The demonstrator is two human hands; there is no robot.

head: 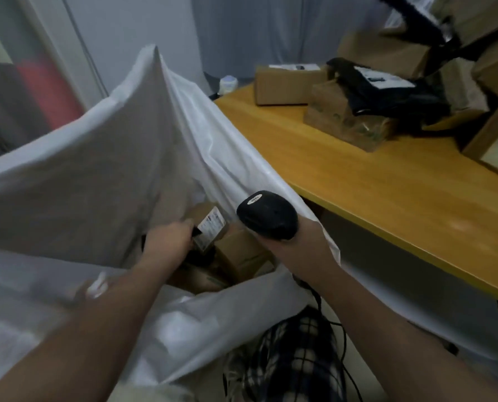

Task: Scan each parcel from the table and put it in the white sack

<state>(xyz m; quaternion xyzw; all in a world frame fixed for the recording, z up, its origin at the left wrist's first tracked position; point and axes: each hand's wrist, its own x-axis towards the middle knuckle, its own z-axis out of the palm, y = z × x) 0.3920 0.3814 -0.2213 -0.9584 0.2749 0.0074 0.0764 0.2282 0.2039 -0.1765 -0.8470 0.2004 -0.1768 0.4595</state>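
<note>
The white sack (102, 175) stands open at the left, its mouth toward me, with several cardboard parcels inside. My left hand (168, 240) reaches into the sack and grips a brown labelled parcel (208, 227) just above the others. My right hand (297, 248) holds a black barcode scanner (266, 217) at the sack's right rim. On the wooden table (387, 187) to the right lie more parcels: a cardboard box (285, 84), a brown box (346, 117) and a black bag parcel (387, 88) with a white label.
More cardboard boxes (485, 53) are piled at the table's far right under a black arm-like stand (421, 21). The scanner's cable (337, 338) hangs down by my checked trousers. A grey curtain and wall are behind the sack.
</note>
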